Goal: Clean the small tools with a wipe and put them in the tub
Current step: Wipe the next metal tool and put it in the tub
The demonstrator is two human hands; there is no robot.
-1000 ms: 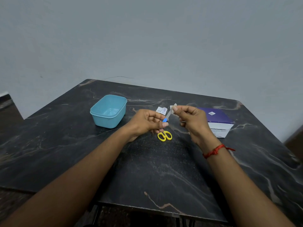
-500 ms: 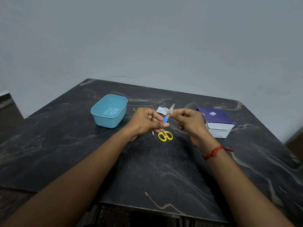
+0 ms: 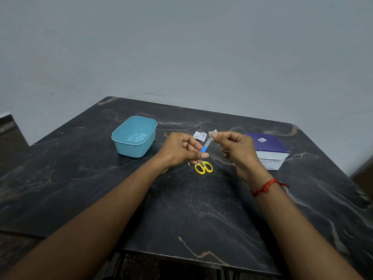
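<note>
My left hand [image 3: 180,151] pinches the blue handle of a small nail file [image 3: 205,146], holding it tilted up to the right. My right hand [image 3: 235,147] pinches a small white wipe [image 3: 213,134] folded around the tip of the file's blade. Below the hands, yellow-handled scissors [image 3: 203,167] lie on the dark marble table [image 3: 181,209], with a thin metal tool [image 3: 188,164] partly hidden under my left hand. The light blue tub [image 3: 134,136] stands empty to the left of my hands.
A torn white wipe sachet [image 3: 199,136] lies behind the hands. A purple and white box [image 3: 268,149] of swabs sits at the right. A grey wall rises behind the table. The near table edge runs below my forearms.
My right hand slid the wipe down the file's blade toward the handle and then back up to its tip. My left hand has kept its hold.
</note>
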